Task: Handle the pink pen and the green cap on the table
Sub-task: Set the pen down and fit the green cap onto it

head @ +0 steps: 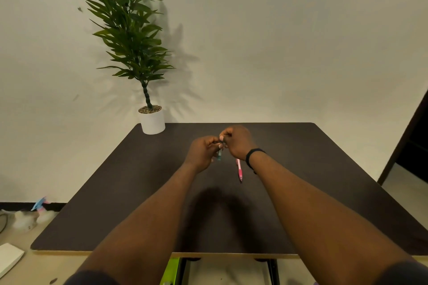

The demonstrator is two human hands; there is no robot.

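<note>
Both my hands are raised above the middle of the dark brown surface [115,192], and they meet each other at the fingertips. My left hand [202,154] is closed, with its fingers curled, and it pinches the green cap [219,154] at the top end. This cap is small and teal-green; it hangs down from the place where my two hands come together, just beside my left palm. My right hand [236,140] is also closed. Its fingertips touch the same top end of the cap, and the pink pen [239,169] comes out from under this hand, near the wrist. I cannot tell exactly which fingers hold the pen, because the hand covers its upper part. The pen points down and toward me, and its darker tip is the lowest part. Pen and cap are apart, with a gap between them. On my right wrist I wear a black band [253,154]. At the far left corner of the surface stands a potted plant [151,120] in a white pot, close to the wall.
</note>
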